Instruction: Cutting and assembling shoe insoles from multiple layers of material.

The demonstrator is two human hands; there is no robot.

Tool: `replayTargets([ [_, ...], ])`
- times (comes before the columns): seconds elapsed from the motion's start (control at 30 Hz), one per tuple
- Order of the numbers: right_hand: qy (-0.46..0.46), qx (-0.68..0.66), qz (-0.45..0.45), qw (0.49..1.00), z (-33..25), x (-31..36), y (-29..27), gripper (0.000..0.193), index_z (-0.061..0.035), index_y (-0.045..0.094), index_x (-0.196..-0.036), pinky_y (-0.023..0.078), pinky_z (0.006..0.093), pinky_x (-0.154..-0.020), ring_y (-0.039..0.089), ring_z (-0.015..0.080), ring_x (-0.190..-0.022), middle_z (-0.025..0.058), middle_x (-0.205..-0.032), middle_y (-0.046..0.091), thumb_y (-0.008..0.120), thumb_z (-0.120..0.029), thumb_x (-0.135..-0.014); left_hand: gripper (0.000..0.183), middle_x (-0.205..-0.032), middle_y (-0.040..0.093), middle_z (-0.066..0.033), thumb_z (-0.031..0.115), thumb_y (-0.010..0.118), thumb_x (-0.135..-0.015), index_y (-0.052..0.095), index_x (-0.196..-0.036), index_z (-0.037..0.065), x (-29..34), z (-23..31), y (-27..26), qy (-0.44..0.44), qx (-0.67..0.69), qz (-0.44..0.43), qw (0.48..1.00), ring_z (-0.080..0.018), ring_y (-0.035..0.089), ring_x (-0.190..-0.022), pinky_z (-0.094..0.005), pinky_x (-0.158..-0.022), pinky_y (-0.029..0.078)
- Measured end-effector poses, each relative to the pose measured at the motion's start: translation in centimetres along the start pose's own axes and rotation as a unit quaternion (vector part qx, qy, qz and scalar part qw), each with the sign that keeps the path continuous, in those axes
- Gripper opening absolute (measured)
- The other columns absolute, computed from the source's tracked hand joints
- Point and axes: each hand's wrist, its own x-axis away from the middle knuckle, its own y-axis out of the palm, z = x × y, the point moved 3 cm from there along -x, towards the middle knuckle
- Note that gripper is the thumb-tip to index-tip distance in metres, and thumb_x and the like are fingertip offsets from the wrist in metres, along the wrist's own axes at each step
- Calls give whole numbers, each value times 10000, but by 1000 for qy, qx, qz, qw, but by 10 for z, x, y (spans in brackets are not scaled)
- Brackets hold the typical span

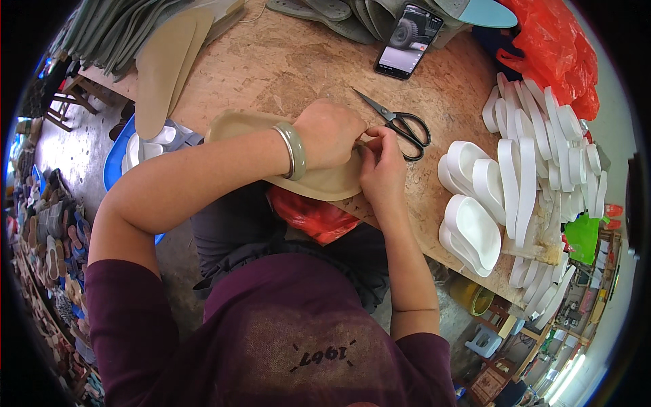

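A tan insole-shaped sheet (319, 184) lies across the near edge of the table, partly over my lap. My left hand (330, 131), with a pale bangle on its wrist, is closed over the sheet's right end, its fingertips mostly hidden. My right hand (384, 166) meets it there, thumb and forefinger pinched at the sheet's edge. Whether a smaller thing sits between the fingertips cannot be made out. Just beyond the hands rest black-handled scissors (408, 129), blades pointing to the far left.
White shoe soles (519, 183) crowd the table's right side. At the far edge lies a phone (409, 42) with its screen lit. Tan insoles (168, 71) and grey stacked pieces (112, 34) fill the far left. A red plastic bag (559, 51) stands far right; a blue basin (116, 159) sits left.
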Motion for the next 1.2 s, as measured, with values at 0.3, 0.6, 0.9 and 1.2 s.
replayTargets([
  [0.3, 98, -152, -1, 984, 32, -8, -8, 387, -44, 538, -1254, 522, 315, -772, 659, 189, -845, 98, -921, 677, 640, 23, -887, 217, -981, 710, -142, 218, 640, -868, 708, -1012, 70, 0, -12, -5, -22, 65, -18, 997, -340, 673, -961, -441, -873, 526],
  [0.6, 165, -239, 19, 957, 31, 19, -38, 311, -14, 510, -1282, 527, 262, -815, 638, 121, -899, 92, -1007, 675, 547, 14, -974, 270, -1077, 705, -162, 252, 626, -893, 723, -1073, 76, 2, -28, -14, -19, 132, -62, 989, -334, 667, -1013, -442, -899, 518],
  [0.9, 153, -290, 32, 944, 28, 33, -28, 291, 7, 512, -1269, 534, 265, -825, 644, 133, -903, 83, -994, 658, 537, 19, -979, 222, -923, 711, -148, 300, 676, -866, 716, -926, 89, -9, -6, -1, -2, 59, -36, 998, -336, 679, -934, -457, -858, 516],
  [1.2, 168, -300, 24, 939, 11, 50, -28, 465, 18, 462, -1376, 512, 274, -885, 642, 140, -995, 131, -1138, 656, 635, -62, -952, 213, -942, 712, -158, 280, 672, -859, 716, -911, 78, -1, 1, -8, -65, 53, 3, 996, -345, 684, -864, -457, -803, 528],
])
